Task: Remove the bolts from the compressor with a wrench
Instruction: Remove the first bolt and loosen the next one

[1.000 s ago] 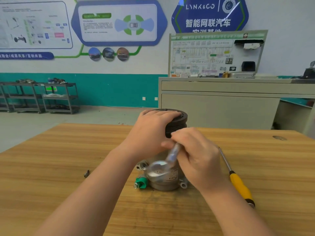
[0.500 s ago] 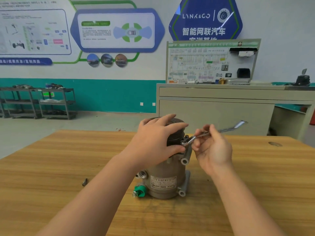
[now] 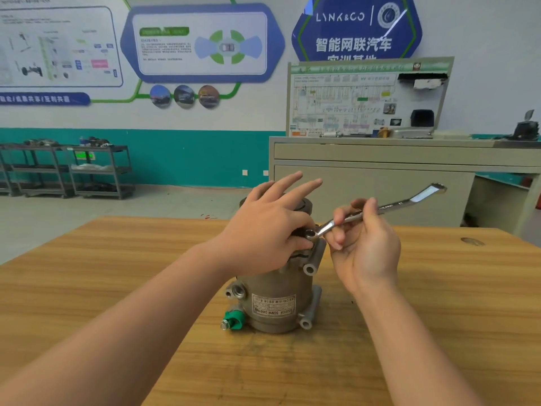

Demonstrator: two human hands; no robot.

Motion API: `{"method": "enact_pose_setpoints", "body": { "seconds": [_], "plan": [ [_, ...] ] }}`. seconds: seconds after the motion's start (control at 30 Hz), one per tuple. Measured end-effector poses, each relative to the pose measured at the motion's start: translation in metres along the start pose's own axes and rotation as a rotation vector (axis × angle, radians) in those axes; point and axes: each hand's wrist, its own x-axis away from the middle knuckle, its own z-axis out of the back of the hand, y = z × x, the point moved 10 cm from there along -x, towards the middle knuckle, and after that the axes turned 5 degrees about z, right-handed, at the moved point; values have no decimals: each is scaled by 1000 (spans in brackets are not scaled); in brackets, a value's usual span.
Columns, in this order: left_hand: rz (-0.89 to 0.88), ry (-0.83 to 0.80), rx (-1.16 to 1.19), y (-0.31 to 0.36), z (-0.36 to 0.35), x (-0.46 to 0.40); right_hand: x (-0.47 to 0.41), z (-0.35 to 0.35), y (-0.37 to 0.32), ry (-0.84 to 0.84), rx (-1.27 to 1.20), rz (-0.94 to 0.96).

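The grey compressor (image 3: 278,291) stands upright on the wooden table (image 3: 117,273), label facing me, with a green plug (image 3: 234,319) at its lower left. My left hand (image 3: 263,230) lies over its black top. The thumb and index finger pinch the ring end of the silver wrench (image 3: 392,207) at the compressor's upper right lug, and the other fingers stick out straight. My right hand (image 3: 366,253) pinches the wrench shaft near that end. The handle points up and to the right. The ring end hides the bolt.
A grey cabinet (image 3: 380,177) with a wiring display board (image 3: 366,98) stands behind the table. Metal shelf carts (image 3: 73,171) line the teal wall at far left. A dark knot (image 3: 472,241) marks the table at right.
My right hand carried the wrench from in front of the compressor up to its upper right lug. My left hand's outer fingers lifted off the top and straightened.
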Motion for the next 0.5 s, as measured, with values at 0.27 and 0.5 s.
{"method": "enact_pose_setpoints", "body": {
  "seconds": [0.27, 0.5],
  "plan": [
    [-52, -145, 50, 6, -5, -3, -3, 12, -4, 64, -214, -74],
    [-39, -117, 95, 3, -2, -2, -4, 30, 6, 156, -348, -150]
  ]
}}
